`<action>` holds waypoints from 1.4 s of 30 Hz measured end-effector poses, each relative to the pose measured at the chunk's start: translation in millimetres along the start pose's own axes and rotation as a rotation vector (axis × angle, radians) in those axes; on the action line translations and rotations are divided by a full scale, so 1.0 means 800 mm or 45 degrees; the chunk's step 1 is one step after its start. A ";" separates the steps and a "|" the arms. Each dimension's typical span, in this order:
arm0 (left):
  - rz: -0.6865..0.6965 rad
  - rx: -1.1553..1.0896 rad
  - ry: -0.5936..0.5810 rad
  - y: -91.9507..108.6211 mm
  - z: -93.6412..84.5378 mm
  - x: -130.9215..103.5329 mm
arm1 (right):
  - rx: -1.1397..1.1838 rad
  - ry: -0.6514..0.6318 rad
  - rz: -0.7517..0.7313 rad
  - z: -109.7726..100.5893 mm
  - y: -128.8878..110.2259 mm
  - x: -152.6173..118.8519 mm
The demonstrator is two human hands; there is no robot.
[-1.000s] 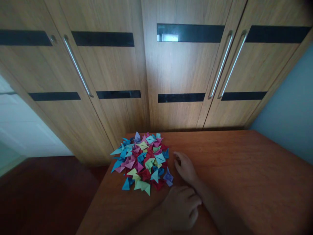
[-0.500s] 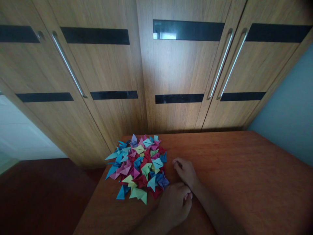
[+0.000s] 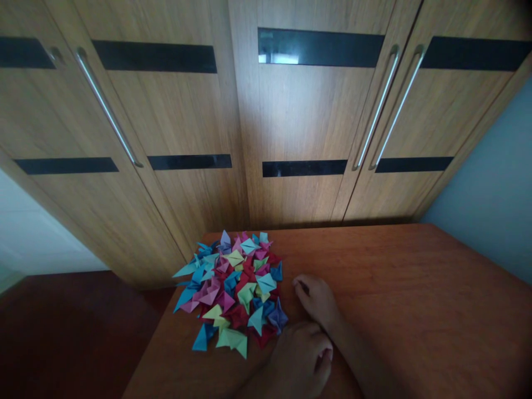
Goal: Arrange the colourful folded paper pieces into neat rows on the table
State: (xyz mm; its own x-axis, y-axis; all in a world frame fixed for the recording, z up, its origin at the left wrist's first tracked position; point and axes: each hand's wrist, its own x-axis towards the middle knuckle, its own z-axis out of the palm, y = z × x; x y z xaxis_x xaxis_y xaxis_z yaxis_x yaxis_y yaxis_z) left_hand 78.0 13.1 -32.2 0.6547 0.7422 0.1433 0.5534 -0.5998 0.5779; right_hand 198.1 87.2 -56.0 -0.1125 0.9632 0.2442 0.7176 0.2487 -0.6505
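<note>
Head view: folded papers (image 3: pixel 231 284) heaped at lower centre on the table (image 3: pixel 394 288).
Left hand (image 3: pixel 301 352), bottom centre just beside the heap, fingers curled into the palm; right hand (image 3: pixel 318 302), slightly above it in the frame, fingers loosely bent, whether thumb and fingertips meet cannot be told; cupboard (image 3: pixel 307 116) across the top.
</note>
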 end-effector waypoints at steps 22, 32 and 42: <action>0.012 0.023 -0.012 0.001 -0.003 0.002 | -0.019 -0.054 -0.005 0.002 0.004 0.000; 0.008 0.022 -0.011 0.002 -0.004 0.002 | -0.026 -0.051 0.010 0.001 0.001 0.000; 0.011 -0.010 -0.067 0.004 -0.013 0.003 | -0.013 -0.039 -0.009 0.000 -0.002 0.000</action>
State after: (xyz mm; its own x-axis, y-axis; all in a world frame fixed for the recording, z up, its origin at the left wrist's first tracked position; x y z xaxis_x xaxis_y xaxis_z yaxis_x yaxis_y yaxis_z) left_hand 76.5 16.0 -21.6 0.6860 0.7199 0.1060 0.5435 -0.6038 0.5830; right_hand 197.1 86.9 -55.2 -0.1381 0.9642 0.2264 0.7237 0.2543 -0.6416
